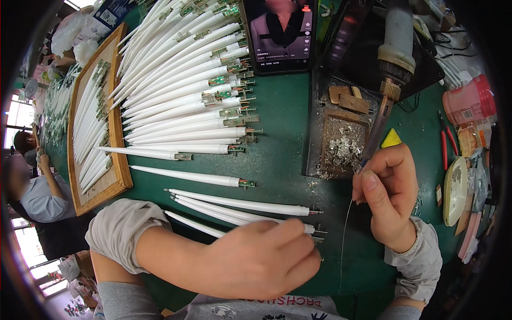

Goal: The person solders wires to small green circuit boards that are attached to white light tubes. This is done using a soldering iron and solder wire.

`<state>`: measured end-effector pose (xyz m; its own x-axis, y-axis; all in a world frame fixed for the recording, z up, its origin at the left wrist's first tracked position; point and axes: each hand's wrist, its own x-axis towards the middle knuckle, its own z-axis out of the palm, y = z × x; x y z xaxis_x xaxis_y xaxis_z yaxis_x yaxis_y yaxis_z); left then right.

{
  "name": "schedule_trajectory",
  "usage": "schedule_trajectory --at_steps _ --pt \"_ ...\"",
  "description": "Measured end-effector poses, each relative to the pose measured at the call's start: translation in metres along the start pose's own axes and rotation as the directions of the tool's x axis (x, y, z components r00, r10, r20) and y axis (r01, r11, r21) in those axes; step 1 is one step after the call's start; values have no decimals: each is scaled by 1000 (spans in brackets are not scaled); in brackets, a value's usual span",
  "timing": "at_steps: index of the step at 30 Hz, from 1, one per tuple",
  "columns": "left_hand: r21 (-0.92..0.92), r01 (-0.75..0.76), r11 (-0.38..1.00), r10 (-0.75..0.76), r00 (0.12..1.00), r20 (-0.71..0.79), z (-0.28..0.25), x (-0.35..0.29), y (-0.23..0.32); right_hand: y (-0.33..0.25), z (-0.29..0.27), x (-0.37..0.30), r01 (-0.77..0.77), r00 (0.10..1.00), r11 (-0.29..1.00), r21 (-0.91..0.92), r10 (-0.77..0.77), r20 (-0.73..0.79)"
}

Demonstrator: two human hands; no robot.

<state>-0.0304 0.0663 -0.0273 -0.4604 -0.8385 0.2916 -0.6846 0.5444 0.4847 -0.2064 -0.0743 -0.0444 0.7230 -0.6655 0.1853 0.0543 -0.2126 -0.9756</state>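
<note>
Between thumb and fingertips, my right hand (392,194) pinches a thin solder wire (344,234) that trails down toward the table's near edge. Those fingertips are at the tip of a soldering iron (386,106), which points down from above. My left hand (266,258) has its fingers curled, back upward, over the small-board ends of several white tapered sticks (234,200). One nearer stick (192,223) runs under this hand. Whatever the left fingers hold is hidden beneath them.
Many white sticks (181,106) with green circuit boards fan out behind; more fill a wooden tray (127,176). A phone (280,66) stands at the back. A solder-littered block (344,144), yellow sponge (391,138), red-handled pliers (444,146) and oval dish (455,192) lie right. Another person sits far left.
</note>
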Motion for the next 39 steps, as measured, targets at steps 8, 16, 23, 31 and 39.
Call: schedule_trajectory --at_steps 8,16,23,31,39 --pt "208 -59 976 53 998 34 -11 -6 -1 0 1 -1 3 1000 1000 -12 -3 3" --pt "459 288 840 -412 890 195 -65 -9 -40 1 5 -1 -30 1000 999 -32 30 2" --pt "178 244 953 -265 958 105 -55 8 -40 -9 10 1 -35 987 995 -94 49 155" --pt "-270 366 891 -340 930 138 -50 36 -35 -12 8 0 -266 956 944 193 233 178" --pt "-628 645 436 -511 752 417 -45 39 -44 -10 9 0 -255 964 944 209 232 130"
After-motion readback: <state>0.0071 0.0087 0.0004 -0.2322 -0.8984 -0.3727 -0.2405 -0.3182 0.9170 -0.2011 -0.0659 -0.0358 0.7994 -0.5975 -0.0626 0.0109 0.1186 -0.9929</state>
